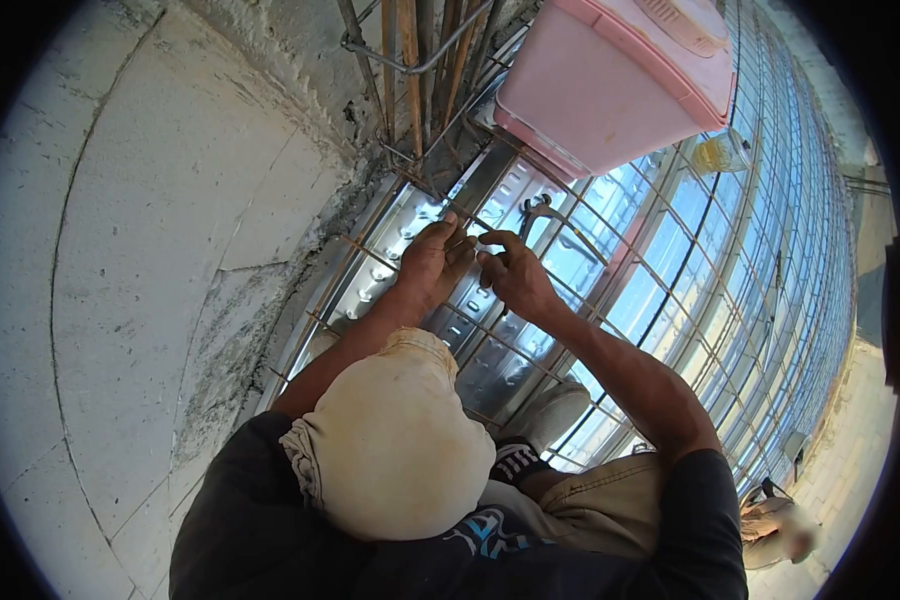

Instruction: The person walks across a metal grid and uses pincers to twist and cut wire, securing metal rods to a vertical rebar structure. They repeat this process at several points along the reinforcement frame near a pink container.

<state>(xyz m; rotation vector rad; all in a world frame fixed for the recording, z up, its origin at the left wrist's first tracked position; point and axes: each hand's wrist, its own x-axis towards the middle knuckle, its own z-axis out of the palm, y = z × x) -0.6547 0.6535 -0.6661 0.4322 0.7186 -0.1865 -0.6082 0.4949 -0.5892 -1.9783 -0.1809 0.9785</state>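
Observation:
My left hand [436, 265] is at a thin steel bar of the rebar mesh [638, 262], with its fingers bent together and the thumb raised. Close by on its right, my right hand [515, 275] is closed in a pinch, its index finger pointing toward the left hand. Whatever lies between the fingertips of either hand is too small or hidden to name. Beneath the mesh is shiny ribbed metal decking [515, 370]. Just beyond my right hand, a hammer-like tool [541, 211] with a dark and yellow handle rests on the mesh.
A pink plastic bin [610, 90] stands on the mesh ahead, beside a clear jar with yellow contents [722, 153]. Upright rebar [410, 75] rises from the concrete at the top. A concrete surface [170, 220] runs along the left. Another person [770, 528] is at lower right.

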